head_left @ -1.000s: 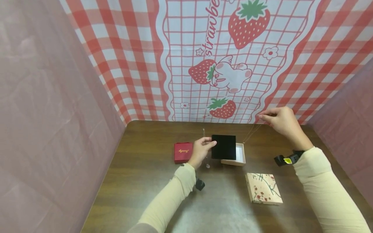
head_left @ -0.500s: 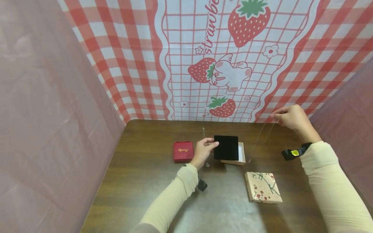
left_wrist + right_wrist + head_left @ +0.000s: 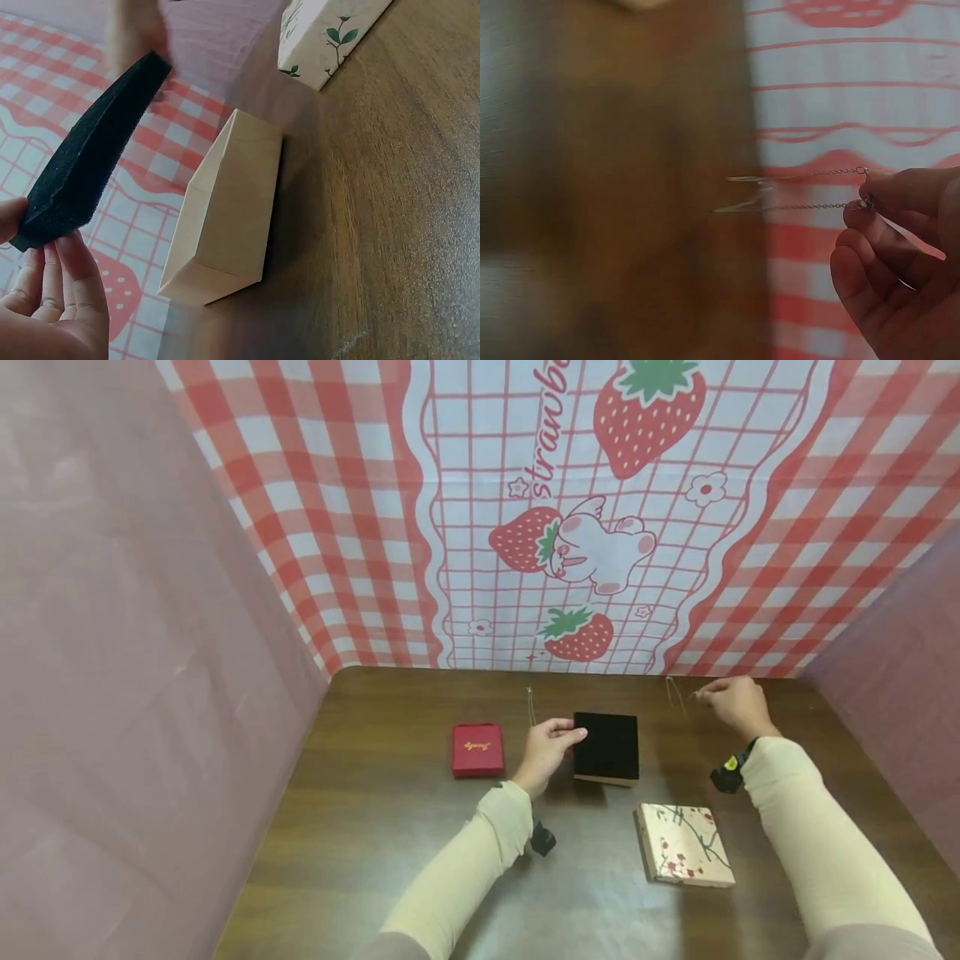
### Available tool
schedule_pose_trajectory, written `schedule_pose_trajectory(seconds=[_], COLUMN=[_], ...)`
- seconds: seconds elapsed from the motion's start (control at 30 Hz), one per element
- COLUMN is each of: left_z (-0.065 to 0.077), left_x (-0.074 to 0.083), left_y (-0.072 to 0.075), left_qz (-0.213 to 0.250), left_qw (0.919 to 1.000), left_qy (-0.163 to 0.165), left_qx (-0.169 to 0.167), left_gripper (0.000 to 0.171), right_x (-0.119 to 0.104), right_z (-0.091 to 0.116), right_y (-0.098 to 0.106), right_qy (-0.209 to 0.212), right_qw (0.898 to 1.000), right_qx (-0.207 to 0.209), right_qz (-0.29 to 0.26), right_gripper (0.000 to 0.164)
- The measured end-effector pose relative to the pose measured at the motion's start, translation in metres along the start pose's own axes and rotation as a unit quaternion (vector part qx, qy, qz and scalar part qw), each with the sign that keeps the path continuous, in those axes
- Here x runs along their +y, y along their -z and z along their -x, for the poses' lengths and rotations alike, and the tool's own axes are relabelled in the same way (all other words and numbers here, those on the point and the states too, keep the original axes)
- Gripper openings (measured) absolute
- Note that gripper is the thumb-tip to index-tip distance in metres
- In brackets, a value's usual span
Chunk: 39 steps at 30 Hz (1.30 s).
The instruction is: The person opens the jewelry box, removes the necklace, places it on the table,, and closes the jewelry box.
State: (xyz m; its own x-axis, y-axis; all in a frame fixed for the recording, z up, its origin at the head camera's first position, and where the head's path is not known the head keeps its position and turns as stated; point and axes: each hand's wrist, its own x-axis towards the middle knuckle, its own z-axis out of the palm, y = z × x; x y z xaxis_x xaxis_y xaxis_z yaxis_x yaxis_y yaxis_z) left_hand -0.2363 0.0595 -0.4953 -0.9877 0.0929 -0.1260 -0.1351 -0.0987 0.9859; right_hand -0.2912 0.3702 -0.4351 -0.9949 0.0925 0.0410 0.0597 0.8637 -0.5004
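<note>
My left hand (image 3: 546,755) pinches a black velvety foam pad (image 3: 606,746) between thumb and fingers. In the left wrist view the pad is tilted, held apart from a cream open box base (image 3: 238,202) that stands on the table. From the head, the pad hides most of that base. To the right, near the table's back edge, my right hand (image 3: 738,706) pinches a fine chain necklace (image 3: 810,175) by its clasp ends. The chain hangs in a loop, and its lower part is blurred in the right wrist view.
Left of the pad lies a red box (image 3: 477,750) with gold lettering. A second necklace (image 3: 530,703) lies partly hidden behind my left hand. A flower-patterned box lid (image 3: 686,845) rests at the front right. A checked cloth (image 3: 360,527) rises behind the wooden table (image 3: 360,827).
My left hand has shifted right with the pad, which covers more of the box base. My right hand first went right with the necklace, then came lower and slightly back left.
</note>
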Motion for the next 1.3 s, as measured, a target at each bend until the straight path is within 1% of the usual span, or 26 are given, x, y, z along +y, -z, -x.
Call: schedule_pose_trajectory(seconds=[0.07,0.13,0.23,0.37,0.47,0.63,0.77,0.9,0.97,1.23,1.3], left_z=[0.000,0.000,-0.001,-0.001,0.000,0.000,0.000,0.000,-0.001,-0.001,-0.001], left_x=[-0.001,0.000,0.001,0.000,0.000,0.002,0.002,0.004,0.004,0.003,0.003], left_y=[-0.001,-0.001,0.000,0.001,0.001,0.002,0.003,0.003,0.003,0.003,0.003], left_qz=[-0.001,0.001,-0.005,-0.008,-0.009,-0.013,-0.021,-0.024,-0.026,-0.020,-0.021], left_qw=[1.0000,0.9999,0.9999,0.9999,0.9999,0.9998,0.9995,0.9995,0.9995,0.9996,0.9996], left_qy=[0.003,0.006,0.008,0.011,0.010,0.014,0.020,0.017,0.015,0.008,0.011], left_qx=[0.004,0.009,0.008,0.008,0.009,0.006,0.011,0.013,0.011,0.019,0.017], left_gripper=[0.028,0.028,0.030,0.030,0.030,0.030,0.030,0.030,0.030,0.030,0.030], right_x=[0.012,0.019,0.026,0.029,0.029,0.031,0.032,0.033,0.035,0.036,0.036], right_z=[0.010,0.020,0.033,0.047,0.055,0.063,0.069,0.075,0.078,0.083,0.083], right_y=[-0.015,-0.026,-0.037,-0.046,-0.050,-0.054,-0.059,-0.061,-0.062,-0.061,-0.060], right_qy=[-0.008,-0.010,-0.010,0.010,0.034,0.056,0.062,0.070,0.077,0.129,0.131], right_qw=[1.000,0.999,0.999,0.998,0.998,0.996,0.996,0.995,0.994,0.986,0.984], right_qx=[-0.017,-0.031,-0.046,-0.054,-0.057,-0.062,-0.068,-0.074,-0.074,-0.088,-0.098], right_qz=[-0.007,-0.014,-0.021,-0.013,0.000,0.014,0.012,0.012,0.022,0.063,0.073], right_gripper=[0.027,0.027,0.027,0.023,0.020,0.017,0.015,0.013,0.011,0.010,0.008])
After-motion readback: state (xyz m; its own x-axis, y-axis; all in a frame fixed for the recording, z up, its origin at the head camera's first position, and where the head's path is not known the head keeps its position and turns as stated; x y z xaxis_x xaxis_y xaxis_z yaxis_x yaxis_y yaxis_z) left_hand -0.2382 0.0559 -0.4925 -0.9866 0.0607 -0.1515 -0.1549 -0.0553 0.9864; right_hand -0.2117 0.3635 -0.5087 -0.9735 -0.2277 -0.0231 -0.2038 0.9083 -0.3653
